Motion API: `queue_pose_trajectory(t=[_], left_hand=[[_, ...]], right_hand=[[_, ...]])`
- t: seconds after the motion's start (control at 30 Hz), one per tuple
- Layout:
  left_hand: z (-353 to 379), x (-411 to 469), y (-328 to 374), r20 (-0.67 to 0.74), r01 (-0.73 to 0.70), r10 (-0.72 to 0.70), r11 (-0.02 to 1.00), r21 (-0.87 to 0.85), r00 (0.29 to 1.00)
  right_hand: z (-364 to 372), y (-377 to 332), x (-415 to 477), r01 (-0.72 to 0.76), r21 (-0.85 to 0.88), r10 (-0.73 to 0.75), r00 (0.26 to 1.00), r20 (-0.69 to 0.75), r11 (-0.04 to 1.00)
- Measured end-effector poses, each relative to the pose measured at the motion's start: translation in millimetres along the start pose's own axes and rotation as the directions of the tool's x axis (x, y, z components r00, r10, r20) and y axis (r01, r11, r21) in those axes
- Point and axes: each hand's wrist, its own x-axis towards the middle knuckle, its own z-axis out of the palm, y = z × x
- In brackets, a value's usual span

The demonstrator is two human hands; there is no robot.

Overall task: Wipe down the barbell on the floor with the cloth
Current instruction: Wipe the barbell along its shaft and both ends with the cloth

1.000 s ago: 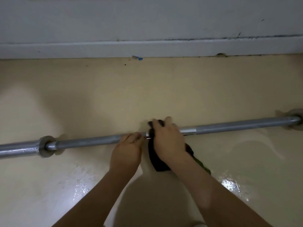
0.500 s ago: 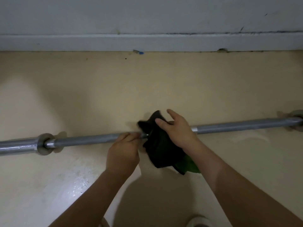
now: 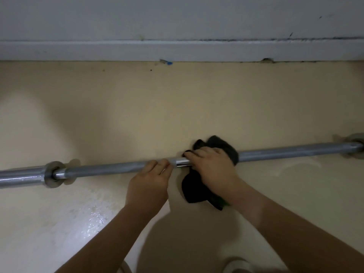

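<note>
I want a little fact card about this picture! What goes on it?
where: cream floor, by a white baseboard
being cleaned: silver barbell, lying on the floor
cleaning tool: dark cloth, draped over the bar's middle
steadying: left hand holds the bar beside the cloth
wiping: right hand grips the cloth on the bar

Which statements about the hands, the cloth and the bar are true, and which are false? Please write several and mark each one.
1. The right hand presses the cloth on the bar. True.
2. The left hand holds the cloth. False: it grips the bare bar.
3. The bar lies on the floor. True.
4. The cloth is white. False: it is dark.
</note>
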Motion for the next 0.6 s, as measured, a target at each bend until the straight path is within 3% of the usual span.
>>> queue_pose_trajectory(t=[0.1, 0.17, 0.3, 0.37, 0.43, 0.47, 0.6], left_hand=[[0.6, -0.4, 2.3, 0.014, 0.008, -0.008, 1.000, 0.021, 1.000], [1.4, -3.6, 5.7, 0.035, 0.008, -0.009, 1.000, 0.029, 0.999], [-0.3, -11.6, 6.4, 0.119, -0.008, 0.005, 0.999, 0.033, 0.993], [-1.1, -11.8, 1.3, 0.124, -0.034, 0.025, 0.997, 0.070, 0.992], [-1.6, -10.9, -1.2, 0.107, -0.054, 0.042, 0.993, 0.106, 0.993], [-1.4, -9.0, -1.7, 0.104, -0.056, 0.045, 0.992, 0.113, 0.994], [1.8, 4.1, 1.9, 0.097, -0.034, 0.021, 0.991, 0.131, 0.995]], right_hand=[[-14.3, 46.0, -30.3, -0.223, -0.034, 0.221, 0.974, -0.041, 0.974], [-15.2, 28.0, -24.5, -0.308, 0.000, 0.308, 0.951, -0.040, 0.951], [-2.5, -70.8, 19.0, -0.157, 0.267, 0.137, 0.986, 0.091, 0.951], [-4.3, -69.4, 22.7, -0.026, 0.277, -0.001, 0.995, 0.097, 0.960], [-4.5, -28.9, 5.4, 0.067, 0.182, -0.074, 0.997, 0.034, 0.981], [-4.9, -1.7, -6.1, 0.046, 0.124, -0.048, 0.999, 0.013, 0.991], [-28.2, 72.7, -34.5, -0.281, -0.034, 0.280, 0.959, -0.039, 0.959]])
